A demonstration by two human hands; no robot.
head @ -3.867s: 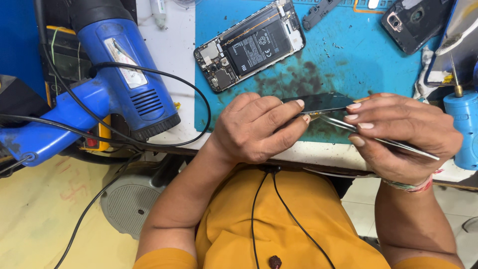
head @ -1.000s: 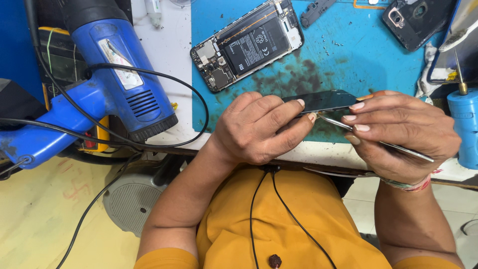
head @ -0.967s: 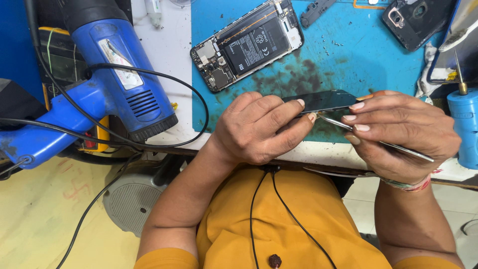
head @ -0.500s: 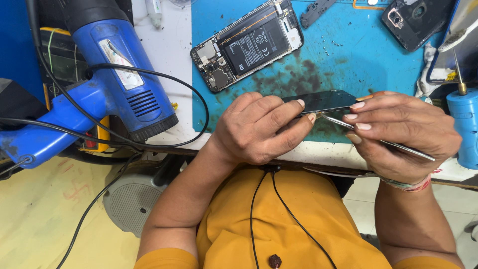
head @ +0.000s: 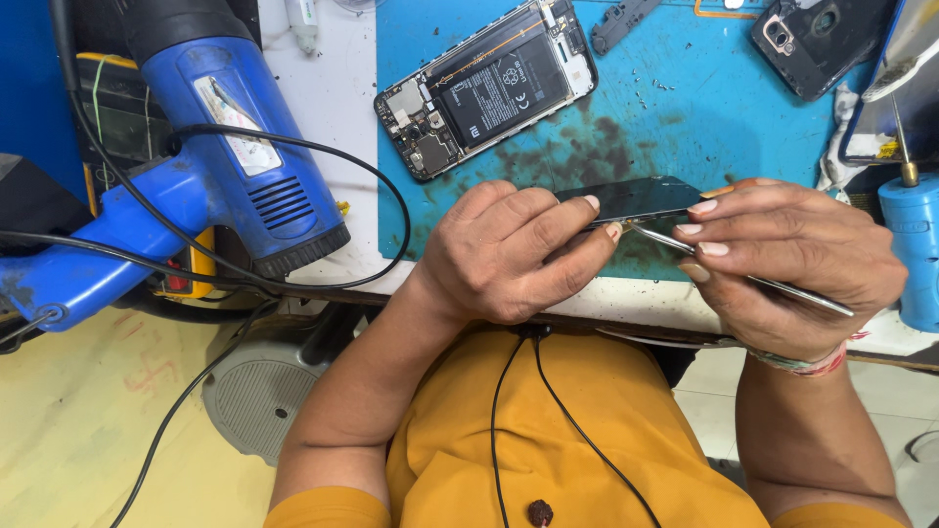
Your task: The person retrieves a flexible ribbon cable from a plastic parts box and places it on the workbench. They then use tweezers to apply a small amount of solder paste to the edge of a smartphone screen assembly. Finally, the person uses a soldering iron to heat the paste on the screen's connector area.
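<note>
Prying at the dark screen panel (head: 636,198) above the blue mat (head: 685,117)

Our left hand (head: 509,249) pinches the panel's edge; our right hand (head: 792,259) grips metal tweezers (head: 743,277). We'd better keep the tip shallow, levering gently.

Single view only, head-mounted, so no second view and no shared region. Looks steeply down from above the wearer's chest, facing forward across the near edge of the worktop (head: 333,147). Close range: both forearms and the orange shirt (head: 577,440) fill the lower half. Left hand (head: 509,254) and right hand (head: 782,259) sit just above frame centre, over the near edge. Covers the blue mat (head: 685,108) out to the top border; far edge of the worktop out of frame. Takes in the blue heat gun (head: 215,166) at left and a strip of pale floor (head: 88,420) at lower left, below the near edge.
</note>
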